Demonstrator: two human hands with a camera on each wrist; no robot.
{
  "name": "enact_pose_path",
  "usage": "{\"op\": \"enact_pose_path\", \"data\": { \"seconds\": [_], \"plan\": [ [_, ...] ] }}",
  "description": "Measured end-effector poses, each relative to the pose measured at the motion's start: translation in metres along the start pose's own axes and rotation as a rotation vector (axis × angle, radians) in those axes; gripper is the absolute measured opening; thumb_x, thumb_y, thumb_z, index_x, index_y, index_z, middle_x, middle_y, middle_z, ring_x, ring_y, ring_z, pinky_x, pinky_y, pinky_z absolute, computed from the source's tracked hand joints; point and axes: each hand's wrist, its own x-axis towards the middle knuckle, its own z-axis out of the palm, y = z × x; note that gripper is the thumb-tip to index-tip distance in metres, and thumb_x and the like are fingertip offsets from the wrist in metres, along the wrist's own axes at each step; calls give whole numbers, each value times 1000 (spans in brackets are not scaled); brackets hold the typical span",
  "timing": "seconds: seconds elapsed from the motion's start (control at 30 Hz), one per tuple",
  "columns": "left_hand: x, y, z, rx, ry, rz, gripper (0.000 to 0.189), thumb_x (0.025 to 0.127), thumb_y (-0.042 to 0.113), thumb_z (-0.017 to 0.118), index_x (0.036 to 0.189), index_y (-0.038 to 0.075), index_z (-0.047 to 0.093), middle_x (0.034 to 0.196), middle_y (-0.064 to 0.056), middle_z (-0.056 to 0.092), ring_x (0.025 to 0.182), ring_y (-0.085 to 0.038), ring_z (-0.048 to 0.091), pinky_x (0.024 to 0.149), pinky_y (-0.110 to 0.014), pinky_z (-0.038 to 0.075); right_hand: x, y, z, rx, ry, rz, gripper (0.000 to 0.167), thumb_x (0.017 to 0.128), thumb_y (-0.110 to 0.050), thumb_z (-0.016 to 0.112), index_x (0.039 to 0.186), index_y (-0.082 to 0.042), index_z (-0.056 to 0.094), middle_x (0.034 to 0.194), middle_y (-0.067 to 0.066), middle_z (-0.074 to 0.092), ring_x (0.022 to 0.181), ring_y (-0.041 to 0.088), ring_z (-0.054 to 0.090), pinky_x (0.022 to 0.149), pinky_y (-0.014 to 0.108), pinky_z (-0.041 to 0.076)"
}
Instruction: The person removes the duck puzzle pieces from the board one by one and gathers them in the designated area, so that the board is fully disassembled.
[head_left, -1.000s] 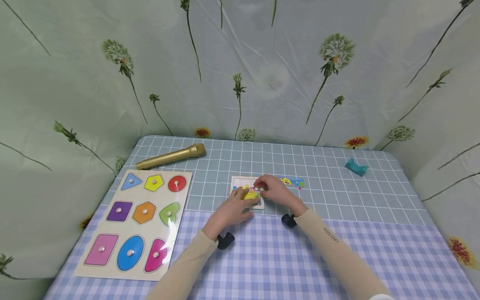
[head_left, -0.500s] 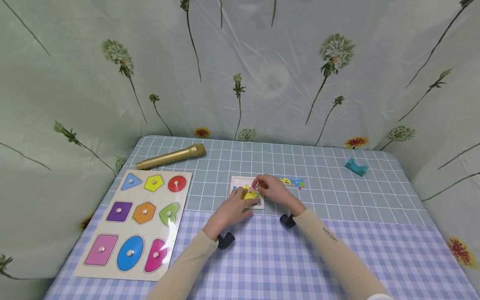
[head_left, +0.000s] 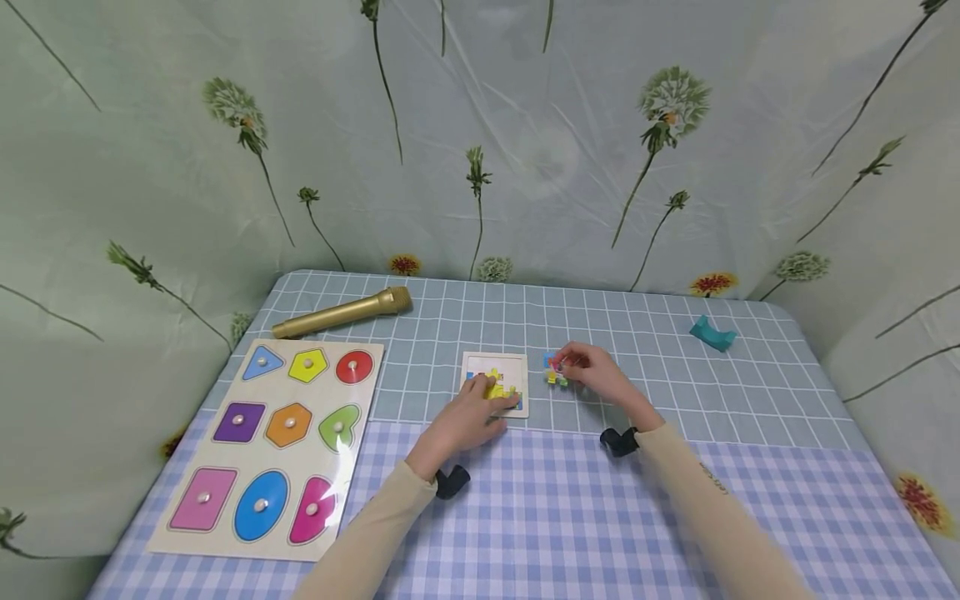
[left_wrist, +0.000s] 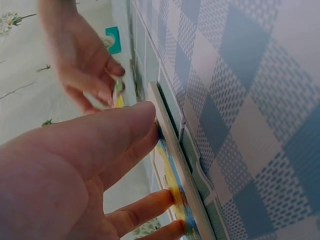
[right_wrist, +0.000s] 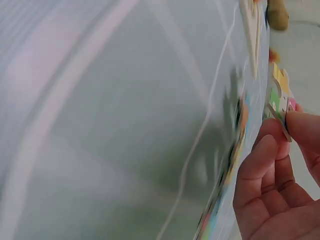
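A small wooden jigsaw tray sits mid-table, with yellow and blue puzzle pieces along its left and near parts and bare wood at its upper right. My left hand lies over its near left part with fingers spread; in the left wrist view the fingertips touch the pieces. To the right of the tray, my right hand pinches a cluster of joined puzzle pieces, yellow, green and pink, between thumb and fingers. Below it, more loose puzzle pieces lie flat on the cloth, mostly hidden by this hand in the head view.
On the left lies a large shape board with knobbed coloured shapes. A gold microphone rests behind it. At the back right is a teal curved piece. A floral curtain stands behind the table.
My right hand has lifted pink, yellow and green pieces out of the tray and carried them right, baring wood at its upper right. My left hand has stayed in place.
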Motion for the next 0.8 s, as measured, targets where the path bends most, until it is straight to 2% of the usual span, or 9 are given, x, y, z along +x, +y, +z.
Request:
{"op": "enact_pose_path", "data": {
  "seconds": [0.1, 0.3, 0.43, 0.63, 0.8],
  "plan": [
    [0, 0, 1, -6, 1, 3, 42, 95, 24, 61, 137, 21, 56, 140, -24, 36, 130, -38, 32, 93, -48, 45, -9, 10, -15, -20, 20, 48, 16, 87, 5, 57, 102, 6, 63, 82, 11, 57, 67, 18, 50, 56, 28, 45],
    [-1, 0, 2, 7, 22, 15, 41, 95, 24, 60, 136, 19, 56, 140, -26, 36, 131, -41, 31, 94, -52, 42, -24, 24, -34, -132, 58, 143, 16, 87, 4, 56, 101, 3, 65, 83, 9, 55, 71, 19, 51, 57, 30, 46],
    [-1, 0, 2, 34, 27, 18, 41, 96, 25, 59, 137, 19, 56, 142, -26, 36, 133, -43, 29, 99, -54, 38, -27, 30, -36, -194, 76, 136, 15, 84, 5, 56, 97, 4, 65, 80, 8, 52, 70, 19, 49, 57, 29, 43],
    [-2, 1, 2, 43, 35, 29, 41, 96, 25, 59, 137, 19, 56, 141, -26, 36, 134, -43, 28, 105, -52, 30, -26, 32, -31, -278, 127, 89, 10, 81, 7, 60, 88, 2, 64, 77, 7, 55, 71, 19, 50, 62, 31, 41],
    [-3, 0, 3, 22, 50, 20, 42, 95, 24, 60, 137, 20, 56, 143, -24, 35, 133, -45, 26, 107, -54, 24, -25, 32, -29, -353, 116, 81, 8, 81, 8, 61, 84, 0, 63, 76, 7, 52, 71, 22, 48, 63, 33, 40]
  ]
}}
